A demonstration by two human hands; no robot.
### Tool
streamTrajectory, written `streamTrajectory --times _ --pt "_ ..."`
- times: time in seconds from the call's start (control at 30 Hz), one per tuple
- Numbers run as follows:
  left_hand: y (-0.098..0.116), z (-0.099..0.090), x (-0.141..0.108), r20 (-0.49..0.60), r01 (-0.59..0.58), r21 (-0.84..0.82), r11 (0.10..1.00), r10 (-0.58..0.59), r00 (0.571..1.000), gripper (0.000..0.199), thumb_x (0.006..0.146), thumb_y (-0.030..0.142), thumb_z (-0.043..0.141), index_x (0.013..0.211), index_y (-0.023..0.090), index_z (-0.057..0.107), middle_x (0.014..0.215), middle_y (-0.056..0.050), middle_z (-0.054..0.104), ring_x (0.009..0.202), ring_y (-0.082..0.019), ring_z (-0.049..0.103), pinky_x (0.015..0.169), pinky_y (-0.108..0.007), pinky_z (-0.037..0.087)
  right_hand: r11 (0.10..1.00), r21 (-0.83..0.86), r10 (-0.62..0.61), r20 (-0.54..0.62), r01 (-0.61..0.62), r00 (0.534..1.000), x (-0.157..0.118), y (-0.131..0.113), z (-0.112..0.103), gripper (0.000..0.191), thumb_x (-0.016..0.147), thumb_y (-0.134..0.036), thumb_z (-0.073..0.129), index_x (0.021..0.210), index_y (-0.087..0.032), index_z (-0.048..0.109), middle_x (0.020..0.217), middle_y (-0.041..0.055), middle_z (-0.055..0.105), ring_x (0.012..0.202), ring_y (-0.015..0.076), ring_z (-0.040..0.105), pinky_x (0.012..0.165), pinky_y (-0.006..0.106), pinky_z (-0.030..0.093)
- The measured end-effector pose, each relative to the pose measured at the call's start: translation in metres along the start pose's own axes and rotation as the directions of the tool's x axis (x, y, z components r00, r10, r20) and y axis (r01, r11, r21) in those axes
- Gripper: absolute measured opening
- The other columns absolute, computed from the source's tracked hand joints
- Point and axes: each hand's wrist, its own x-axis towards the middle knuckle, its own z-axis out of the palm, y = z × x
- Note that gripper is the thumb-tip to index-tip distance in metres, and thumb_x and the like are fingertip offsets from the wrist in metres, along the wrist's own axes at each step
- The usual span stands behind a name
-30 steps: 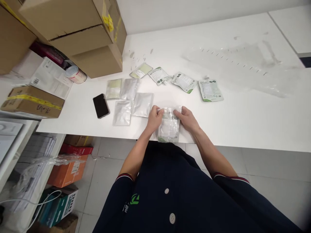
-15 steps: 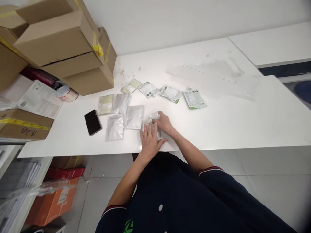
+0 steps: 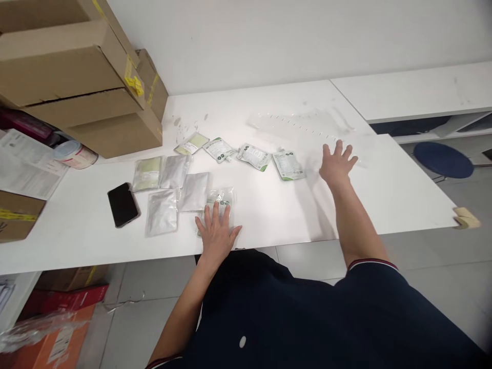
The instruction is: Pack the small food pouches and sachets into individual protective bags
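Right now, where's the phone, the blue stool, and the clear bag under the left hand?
Phone (image 3: 123,205), head view: middle of screen.
Blue stool (image 3: 444,160), head view: seat.
Clear bag (image 3: 223,195), head view: uncovered far end.

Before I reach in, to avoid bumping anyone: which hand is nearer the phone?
Left. The left hand is right of the phone, past a silver pouch; the right hand is farther right.

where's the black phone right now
In the head view, the phone lies flat on the left part of the white table, just left of a silver packet and a yellow-green packet.
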Motion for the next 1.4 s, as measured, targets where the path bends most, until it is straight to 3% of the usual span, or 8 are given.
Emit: streamTrajectory --times 0.17,0.3,0.47,0.63,0.83,0.9,1.0,1.4 --pt "0.011 0.005 0.0 -0.121 -0.116 -0.017 0.993 0.113 0.986 0.06 0.093 0.053 0.048 0.146 0.025 0.046 0.157 -0.018 0.033 0.146 -0.045 0.022 0.109 -0.075 0.017 0.996 -0.06 0.065 0.086 -0.06 0.994 0.018 0.027 0.013 0.039 0.089 -0.008 0.038 0.115 -0.017 0.064 0.14 0.0167 0.051 0.141 0.0353 0.028 0.103 0.057 0.028" --pt "0.01 0.01 0.002 -0.26 -0.207 -0.044 0.977 0.189 0.947 0.05 0.094 0.044 0.052 0.139 0.021 0.053 0.15 -0.018 0.043 0.144 -0.044 0.027 0.11 -0.071 0.024 0.964 0.204 0.214 -0.2 -0.173 0.956 0.023 0.026 -0.028 0.037 0.094 -0.02 0.032 0.107 -0.012 0.066 0.1 0.0202 0.066 0.104 0.0298 0.054 0.084 0.044 0.038" --pt "0.022 0.006 0.003 -0.292 -0.253 -0.509 0.823 0.111 0.95 0.037 0.095 0.036 0.053 0.128 0.019 0.06 0.13 -0.014 0.061 0.13 -0.029 0.05 0.108 -0.049 0.043 0.922 0.225 -0.151 -0.543 0.316 0.826 -0.027 -0.019 -0.067 0.028 0.095 -0.024 0.042 0.09 -0.02 0.07 0.082 0.0114 0.065 0.095 0.0269 0.051 0.086 0.043 0.034" --pt "0.042 0.012 0.008 0.086 0.066 -0.911 0.406 0.031 0.996 0.052 0.1 0.036 0.041 0.149 0.024 0.029 0.128 -0.015 0.062 0.104 -0.019 0.067 0.091 -0.039 0.055 0.601 0.315 -0.716 -0.196 0.734 0.67 -0.131 -0.105 -0.036 0.038 0.099 -0.02 0.033 0.1 -0.023 0.071 0.08 0.0089 0.062 0.084 0.0245 0.05 0.081 0.042 0.039" --pt "0.031 0.032 0.008 -0.087 -0.129 -0.676 0.726 0.095 0.992 0.05 0.085 0.005 0.047 0.132 0.022 0.053 0.146 -0.016 0.042 0.123 -0.025 0.055 0.094 -0.042 0.055 0.433 0.554 -0.846 -0.024 0.711 0.533 -0.166 -0.122 -0.029 0.031 0.095 -0.042 0.051 0.11 -0.025 0.071 0.098 0.0059 0.07 0.089 0.0225 0.06 0.076 0.037 0.05" --pt "0.028 0.036 0.004 -0.141 -0.23 -0.53 0.816 0.182 0.973 0.054 0.08 -0.002 0.042 0.129 0.017 0.055 0.147 -0.019 0.04 0.127 -0.027 0.051 0.098 -0.045 0.054 0.514 0.668 -0.783 0.11 0.538 0.612 -0.138 -0.099 -0.036 0.035 0.097 -0.044 0.045 0.113 -0.026 0.07 0.11 0.0045 0.07 0.098 0.0223 0.063 0.081 0.038 0.052" --pt "0.029 0.041 0.0 -0.183 -0.37 -0.301 0.879 0.328 0.927 0.057 0.078 -0.007 0.039 0.13 0.013 0.053 0.144 -0.021 0.044 0.127 -0.029 0.052 0.101 -0.049 0.052 0.927 0.326 -0.24 0.139 0.184 0.961 -0.085 -0.06 -0.034 0.036 0.093 -0.028 0.047 0.122 -0.018 0.065 0.13 0.0151 0.061 0.119 0.0328 0.054 0.094 0.051 0.046" --pt "0.028 0.05 0.004 -0.378 -0.415 -0.174 0.893 0.328 0.866 0.022 0.095 0.013 0.048 0.11 0.015 0.063 0.106 -0.01 0.069 0.102 -0.018 0.066 0.09 -0.031 0.059 0.957 0.168 -0.219 -0.109 0.235 0.97 -0.049 -0.03 0.03 0.038 0.095 -0.022 0.036 0.123 -0.012 0.059 0.118 0.0175 0.066 0.104 0.0292 0.057 0.085 0.04 0.046"
